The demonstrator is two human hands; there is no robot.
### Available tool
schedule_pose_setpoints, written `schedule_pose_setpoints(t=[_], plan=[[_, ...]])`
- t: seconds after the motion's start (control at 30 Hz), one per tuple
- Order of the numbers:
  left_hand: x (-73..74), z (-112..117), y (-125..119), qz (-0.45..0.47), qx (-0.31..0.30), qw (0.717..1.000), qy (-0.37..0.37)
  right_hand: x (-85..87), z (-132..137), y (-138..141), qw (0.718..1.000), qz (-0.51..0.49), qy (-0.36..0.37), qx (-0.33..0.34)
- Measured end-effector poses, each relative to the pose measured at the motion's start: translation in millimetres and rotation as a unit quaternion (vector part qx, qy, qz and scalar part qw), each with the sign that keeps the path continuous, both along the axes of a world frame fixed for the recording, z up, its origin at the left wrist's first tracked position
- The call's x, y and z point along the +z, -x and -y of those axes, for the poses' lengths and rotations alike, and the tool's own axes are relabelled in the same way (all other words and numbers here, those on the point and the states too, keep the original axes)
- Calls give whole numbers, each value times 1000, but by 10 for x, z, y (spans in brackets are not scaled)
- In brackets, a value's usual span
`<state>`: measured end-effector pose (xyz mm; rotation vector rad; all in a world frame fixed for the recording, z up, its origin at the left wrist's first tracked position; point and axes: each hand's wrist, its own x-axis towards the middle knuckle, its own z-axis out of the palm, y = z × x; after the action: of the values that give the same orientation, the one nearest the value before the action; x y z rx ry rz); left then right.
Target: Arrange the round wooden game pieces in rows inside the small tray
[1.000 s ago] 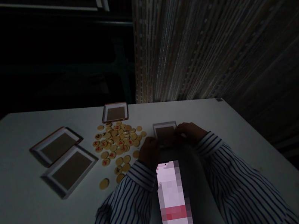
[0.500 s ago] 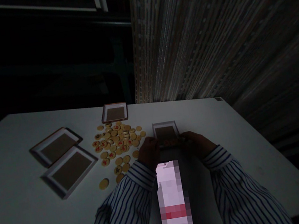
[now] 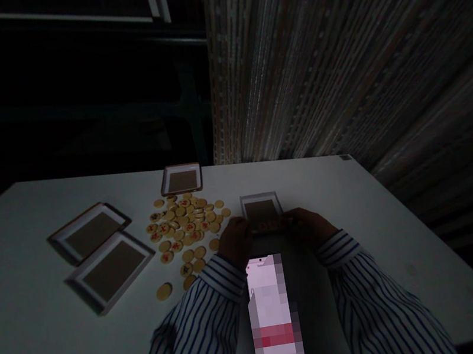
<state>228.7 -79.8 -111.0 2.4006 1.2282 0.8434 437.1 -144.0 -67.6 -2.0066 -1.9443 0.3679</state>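
Note:
The scene is dim. A small shallow tray (image 3: 261, 209) with a brown floor lies on the white table (image 3: 44, 351) in front of me. A few round wooden discs with red marks (image 3: 269, 225) sit in a row along its near edge. My left hand (image 3: 236, 240) touches the tray's near left corner with its fingers curled. At the near right corner rests my right hand (image 3: 311, 225), fingers bent against the row of discs. Both arms wear striped sleeves. A heap of many more tan discs (image 3: 185, 224) lies just left of my left hand.
Two larger flat trays (image 3: 107, 272) (image 3: 87, 229) lie side by side at the left, and a small tray (image 3: 181, 180) stands behind the heap. A lit phone (image 3: 273, 315) is between my forearms. A wall of stacked slats (image 3: 335, 65) rises behind the table.
My right hand has come back from the tray's right side to its near right corner, baring the row of discs. My left hand has barely moved.

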Motion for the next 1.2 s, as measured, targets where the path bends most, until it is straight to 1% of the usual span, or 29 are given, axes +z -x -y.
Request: schedule_pose_setpoints(t=[0.17, 0.27, 0.4, 0.5, 0.6, 0.77, 0.87, 0.93, 1.0, 1.1, 1.2], plan=[[72, 11, -4, -12, 9, 1000, 24, -128, -6, -51, 1000, -17, -20, -1], [97, 12, 8, -7, 13, 1000, 20, -201, -1, -121, 998, -18, -57, -12], [96, 5, 24, 16, 16, 1000, 6, -218, 7, -196, 991, 1, -126, -37], [118, 4, 30, 34, 21, 999, -2, -197, 13, -192, 990, 14, -134, -51], [198, 12, 43, 55, 24, 998, -10, -182, 15, -157, 989, 24, -133, -66], [431, 47, 133, 124, 34, 991, -32, -196, 24, -168, 989, 36, -128, -70], [571, 72, 262, 170, 56, 983, -49, -214, 34, -227, 987, 27, -147, -66], [651, 88, 391, 194, 70, 976, -66, -221, 38, -260, 986, 24, -153, -63], [718, 106, 551, 198, 85, 975, -60, -222, 39, -270, 986, 23, -154, -60], [782, 146, 816, 192, 112, 973, -64, -207, 44, -240, 983, 17, -171, -64], [791, 214, 1056, 180, 132, 973, -62, -174, 52, -187, 980, 8, -194, -52]])
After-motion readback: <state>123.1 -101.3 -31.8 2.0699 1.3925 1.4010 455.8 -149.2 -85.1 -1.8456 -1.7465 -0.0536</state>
